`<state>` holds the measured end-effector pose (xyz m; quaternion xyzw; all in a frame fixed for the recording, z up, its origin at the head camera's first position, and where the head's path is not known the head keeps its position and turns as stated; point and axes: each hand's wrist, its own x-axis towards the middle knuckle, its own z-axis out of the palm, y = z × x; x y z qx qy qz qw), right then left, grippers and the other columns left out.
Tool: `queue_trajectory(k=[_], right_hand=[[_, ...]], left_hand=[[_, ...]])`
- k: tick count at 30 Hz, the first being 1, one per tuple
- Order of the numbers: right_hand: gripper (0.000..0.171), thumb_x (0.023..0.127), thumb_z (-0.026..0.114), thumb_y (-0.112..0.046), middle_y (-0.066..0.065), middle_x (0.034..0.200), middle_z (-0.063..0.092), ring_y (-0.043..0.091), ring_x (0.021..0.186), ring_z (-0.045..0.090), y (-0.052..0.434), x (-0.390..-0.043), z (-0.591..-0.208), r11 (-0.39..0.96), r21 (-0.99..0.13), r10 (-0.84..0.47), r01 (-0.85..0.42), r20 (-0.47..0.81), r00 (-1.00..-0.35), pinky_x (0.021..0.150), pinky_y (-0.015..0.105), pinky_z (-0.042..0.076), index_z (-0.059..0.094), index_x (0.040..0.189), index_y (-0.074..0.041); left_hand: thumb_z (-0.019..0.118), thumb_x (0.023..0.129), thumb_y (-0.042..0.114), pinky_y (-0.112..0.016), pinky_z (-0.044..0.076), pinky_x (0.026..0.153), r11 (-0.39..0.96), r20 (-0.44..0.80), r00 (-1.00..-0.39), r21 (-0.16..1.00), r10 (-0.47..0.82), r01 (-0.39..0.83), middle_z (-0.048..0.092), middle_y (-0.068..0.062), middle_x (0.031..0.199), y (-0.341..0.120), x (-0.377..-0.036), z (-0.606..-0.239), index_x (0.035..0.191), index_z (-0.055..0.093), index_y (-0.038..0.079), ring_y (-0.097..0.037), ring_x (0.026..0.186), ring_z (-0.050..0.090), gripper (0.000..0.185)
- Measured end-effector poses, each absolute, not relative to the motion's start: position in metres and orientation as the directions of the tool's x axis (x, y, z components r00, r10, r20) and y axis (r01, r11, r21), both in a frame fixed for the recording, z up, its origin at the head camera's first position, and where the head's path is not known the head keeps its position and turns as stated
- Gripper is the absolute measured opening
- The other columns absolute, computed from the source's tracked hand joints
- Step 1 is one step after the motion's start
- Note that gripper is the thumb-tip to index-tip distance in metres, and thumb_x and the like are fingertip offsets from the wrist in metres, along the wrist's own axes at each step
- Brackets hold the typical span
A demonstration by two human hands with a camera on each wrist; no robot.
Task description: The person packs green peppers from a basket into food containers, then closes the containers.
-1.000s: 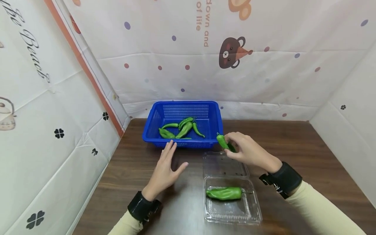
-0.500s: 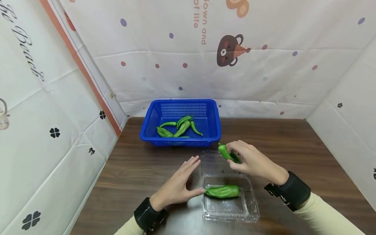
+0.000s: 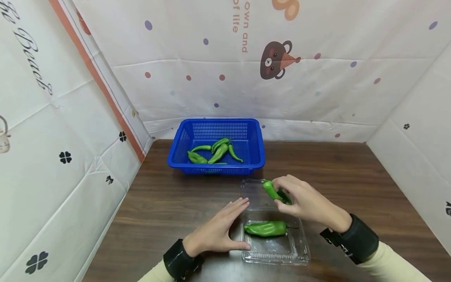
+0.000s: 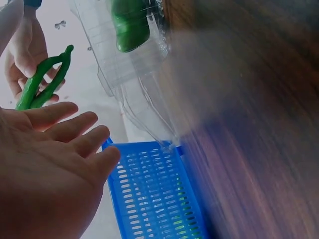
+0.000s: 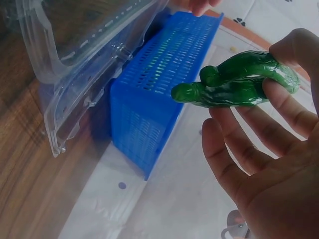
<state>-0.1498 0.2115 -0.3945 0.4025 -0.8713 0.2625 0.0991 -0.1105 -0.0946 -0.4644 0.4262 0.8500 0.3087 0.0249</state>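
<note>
A clear plastic clamshell [image 3: 275, 259] lies open on the brown table, its lid [image 3: 252, 192] folded back toward the basket. One fat green pepper [image 3: 266, 228] lies in its tray. My right hand [image 3: 299, 199] pinches two slim green peppers [image 3: 275, 192] just above the lid; the right wrist view shows these peppers [image 5: 234, 82] between thumb and fingers. With straight fingers, my left hand [image 3: 230, 227] lies flat at the tray's left edge, thumb against its rim. The left wrist view shows the same hand [image 4: 55, 164] spread and holding nothing.
A blue plastic basket [image 3: 215, 170] stands at the back against the wall and holds several more green peppers [image 3: 215, 152]. Printed sheet walls close in the left, back and right. Bare table stretches to the right of the clamshell.
My left hand slid from in front of the basket to the clamshell's left edge. My right hand carried the peppers from the basket's corner nearer, over the lid.
</note>
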Motion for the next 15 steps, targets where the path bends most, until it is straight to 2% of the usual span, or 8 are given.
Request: queue_trajectory(k=[8, 15], right_hand=[[0.031, 0.082, 0.076, -0.011, -0.009, 0.105, 0.060, 0.010, 0.083, 0.050, 0.210, -0.139, -0.400, 0.541, -0.341, -0.661, -0.769, 0.393, -0.639, 0.067, 0.020, 0.041, 0.060, 0.106, -0.022], [0.033, 0.083, 0.077, -0.011, -0.009, 0.104, 0.059, 0.006, 0.084, 0.048, 0.208, -0.128, -0.406, 0.508, -0.330, -0.695, -0.795, 0.388, -0.605, 0.067, 0.020, 0.043, 0.060, 0.111, -0.019]], left_hand=[[0.080, 0.079, 0.064, -0.053, 0.026, 0.122, 0.454, 0.201, -0.621, 0.521, 0.758, 0.723, 0.023, -0.008, 0.169, -0.094, -0.104, -0.469, 0.161, 0.028, 0.003, -0.034, 0.154, 0.024, 0.115], [0.082, 0.076, 0.066, -0.055, 0.029, 0.121, 0.461, 0.221, -0.611, 0.479, 0.760, 0.747, 0.025, -0.013, 0.168, -0.096, -0.103, -0.473, 0.159, 0.031, 0.000, -0.034, 0.152, 0.029, 0.118]])
